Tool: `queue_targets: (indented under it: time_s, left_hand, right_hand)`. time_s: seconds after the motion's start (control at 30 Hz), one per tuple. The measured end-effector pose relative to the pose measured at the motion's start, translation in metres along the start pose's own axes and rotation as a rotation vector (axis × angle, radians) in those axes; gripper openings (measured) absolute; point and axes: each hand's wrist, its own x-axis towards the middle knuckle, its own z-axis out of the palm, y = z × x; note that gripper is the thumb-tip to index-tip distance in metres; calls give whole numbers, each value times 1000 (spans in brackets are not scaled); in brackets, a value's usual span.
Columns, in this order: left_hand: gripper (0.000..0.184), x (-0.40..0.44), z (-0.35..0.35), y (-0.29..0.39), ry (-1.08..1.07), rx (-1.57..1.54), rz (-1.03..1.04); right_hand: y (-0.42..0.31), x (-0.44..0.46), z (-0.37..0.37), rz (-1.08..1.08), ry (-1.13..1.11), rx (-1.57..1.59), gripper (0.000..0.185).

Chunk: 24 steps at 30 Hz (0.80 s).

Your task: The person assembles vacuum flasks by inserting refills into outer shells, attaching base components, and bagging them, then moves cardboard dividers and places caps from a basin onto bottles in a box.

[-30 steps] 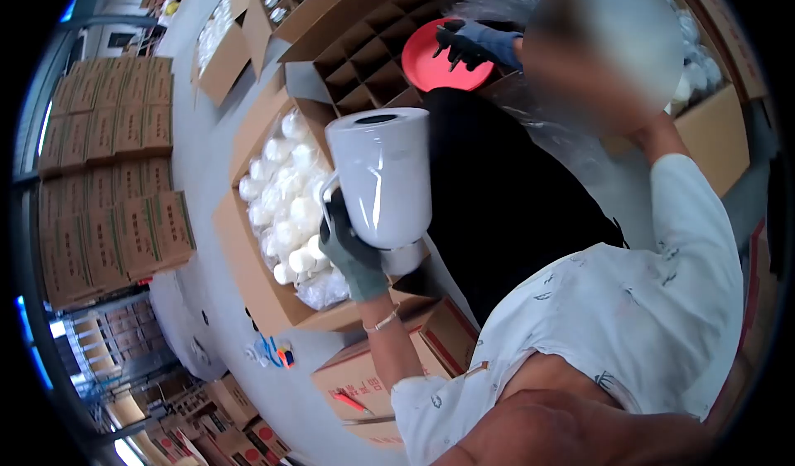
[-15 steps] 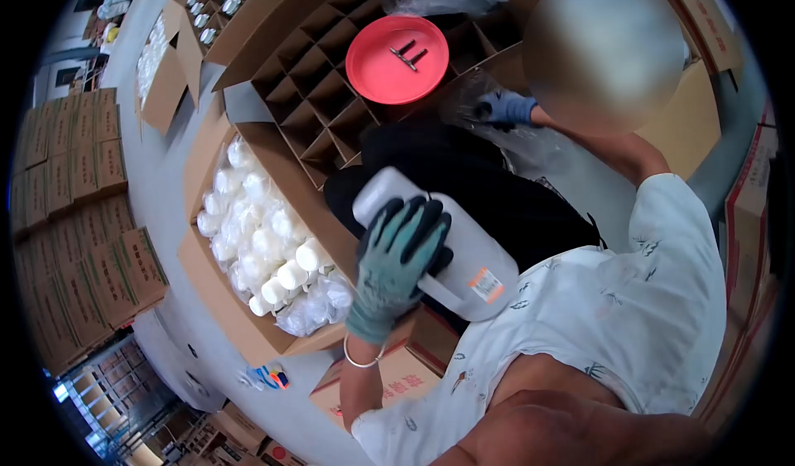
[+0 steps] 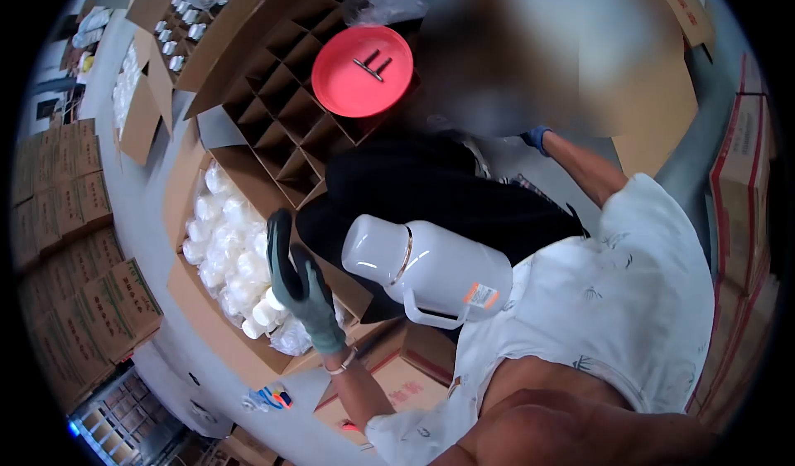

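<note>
A pale grey vacuum flask [image 3: 460, 263] with a side handle and an orange-and-white label lies across my lap, its cup lid end pointing left. Neither hand touches it. My left hand [image 3: 305, 288], in a green and black glove, is over the edge of a carton [image 3: 236, 354] with its fingers and thumb apart. Beneath and beside that hand are white plastic caps [image 3: 236, 217] in clear wrapping. My right hand [image 3: 538, 140], in a blue glove, is reaching out at upper right. A large blur covers most of its fingers, and whatever is near them.
A red bowl [image 3: 335, 93] holding small dark metal pieces sits on a carton with cardboard dividers [image 3: 281, 93]. Clear plastic bags [image 3: 381, 4] lie behind it. Stacked cartons [image 3: 74, 209] stand at left, more cartons [image 3: 737, 201] at right. A closed carton [image 3: 389, 379] is below the flask.
My left hand has let go of the flask and moved left to the caps carton. The flask now lies unheld on my lap. My right hand has become mostly hidden by the blur.
</note>
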Motion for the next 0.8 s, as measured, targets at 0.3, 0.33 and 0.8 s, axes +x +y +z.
queue_targets:
  time_s: [0.3, 0.33, 0.8]
  left_hand:
    - [56, 96, 49, -3, -396, -630, -168]
    - [50, 99, 43, -11, -306, -759, -260]
    - [40, 29, 34, -88, 397, -406, 53]
  right_hand:
    - [-256, -212, 241, -1250, -734, -256, 66]
    - [-266, -227, 248, -1221, -790, -270, 68]
    - [-272, -181, 303, -1372, -293, -194, 46]
